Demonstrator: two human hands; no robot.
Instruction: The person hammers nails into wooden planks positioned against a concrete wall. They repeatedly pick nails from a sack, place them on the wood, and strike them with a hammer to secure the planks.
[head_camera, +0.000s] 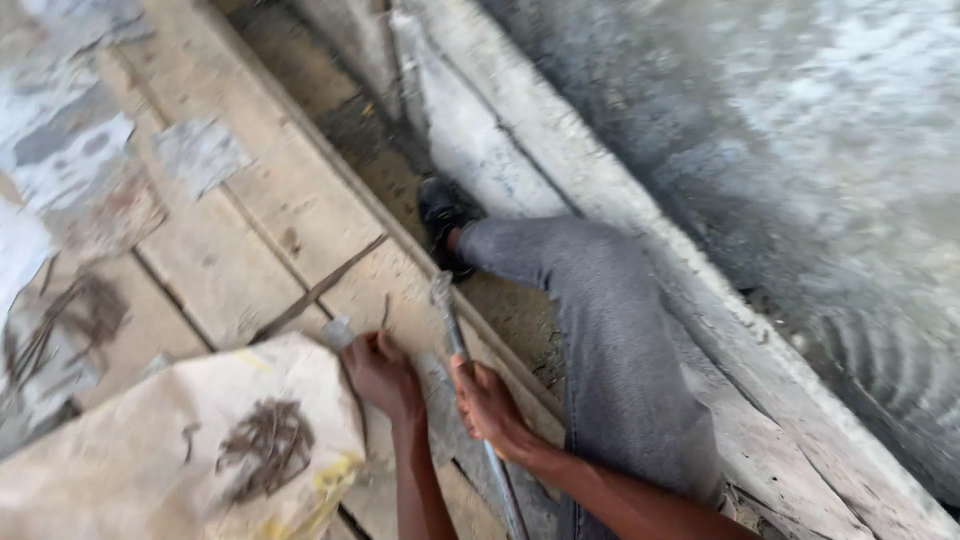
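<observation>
Steel, my long grey hammer (470, 390) runs up-left from my clenched right hand (487, 405); my left hand (380, 372) pinches a thin nail (386, 310) beside its head, on the pale wooden board (300, 190).

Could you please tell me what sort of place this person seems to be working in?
Probably a building site with concrete formwork. Rough wooden boards lie beside grey wet-looking concrete, loose nails rest on a sack, and the right hand grips a hammer.

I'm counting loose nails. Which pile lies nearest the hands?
The nail pile on the pale sack, just beside the left hand. The other pile lies farther off on the planks.
</observation>
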